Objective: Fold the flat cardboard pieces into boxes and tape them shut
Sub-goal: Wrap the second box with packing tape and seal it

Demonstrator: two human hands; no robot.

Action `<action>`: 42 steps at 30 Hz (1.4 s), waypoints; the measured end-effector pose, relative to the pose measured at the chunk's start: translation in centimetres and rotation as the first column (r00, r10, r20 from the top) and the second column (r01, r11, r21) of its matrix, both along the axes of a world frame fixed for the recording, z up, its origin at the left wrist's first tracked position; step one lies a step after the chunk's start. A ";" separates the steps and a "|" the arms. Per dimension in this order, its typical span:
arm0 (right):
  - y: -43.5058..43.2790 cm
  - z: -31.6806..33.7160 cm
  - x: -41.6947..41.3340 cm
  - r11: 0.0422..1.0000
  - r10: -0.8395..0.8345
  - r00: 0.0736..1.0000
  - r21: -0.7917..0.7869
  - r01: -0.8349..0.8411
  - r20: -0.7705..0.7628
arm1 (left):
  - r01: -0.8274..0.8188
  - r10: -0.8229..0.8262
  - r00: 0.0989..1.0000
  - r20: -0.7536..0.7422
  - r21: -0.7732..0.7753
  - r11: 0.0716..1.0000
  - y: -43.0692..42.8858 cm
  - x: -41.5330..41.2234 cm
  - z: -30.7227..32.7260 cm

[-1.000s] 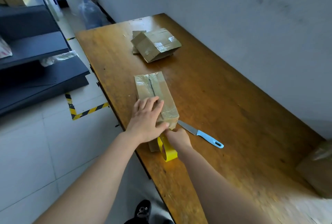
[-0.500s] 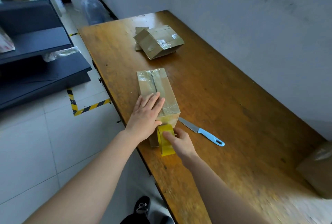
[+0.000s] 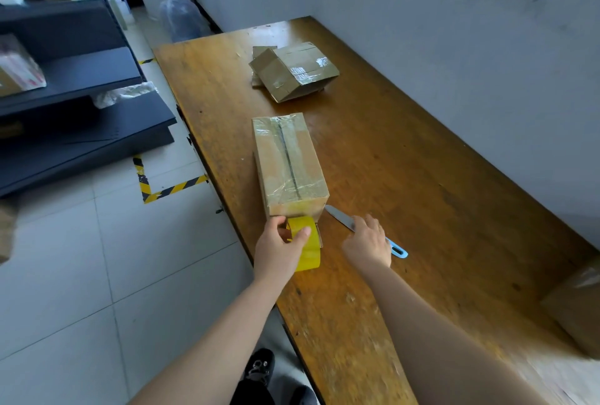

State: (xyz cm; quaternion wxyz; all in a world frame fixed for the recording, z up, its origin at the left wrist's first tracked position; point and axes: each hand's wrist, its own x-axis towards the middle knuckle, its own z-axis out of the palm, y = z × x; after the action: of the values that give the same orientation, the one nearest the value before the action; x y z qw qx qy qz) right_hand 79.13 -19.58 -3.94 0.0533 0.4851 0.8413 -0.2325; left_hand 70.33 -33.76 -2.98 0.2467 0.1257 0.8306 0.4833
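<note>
Brown cardboard box (image 3: 289,161), taped along its seam, lies just beyond the left hand (image 3: 276,250), long axis pointing away; that hand pinches the yellow tape roll (image 3: 308,255) at its near end. Right hand (image 3: 367,243), fingers loose and holding nothing, hovers over the blue-handled knife (image 3: 341,218) beside the box on the wooden table (image 3: 422,177), so it looks the nearer one for the cut.

Taped box (image 3: 287,157) lying flat; yellow tape roll (image 3: 310,250) adjoining.

Two taped boxes (image 3: 289,161) (image 3: 293,71), maybe a third (image 3: 574,307) at frame edge, one tape roll (image 3: 310,253), one knife (image 3: 339,217), two hands (image 3: 277,250) (image 3: 368,243).
</note>
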 end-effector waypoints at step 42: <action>-2.0 6.2 1.3 0.575 0.550 0.832 0.689 -0.441 0.073 | -0.178 0.170 0.982 0.080 0.117 0.977 0.7 -0.4 -0.9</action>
State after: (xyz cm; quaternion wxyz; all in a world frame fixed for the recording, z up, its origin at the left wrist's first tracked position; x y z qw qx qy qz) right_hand 80.38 -21.62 2.22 -0.1279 0.1954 0.9690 0.0808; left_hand 69.97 -33.09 -3.86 0.2238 0.0506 0.7979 0.5574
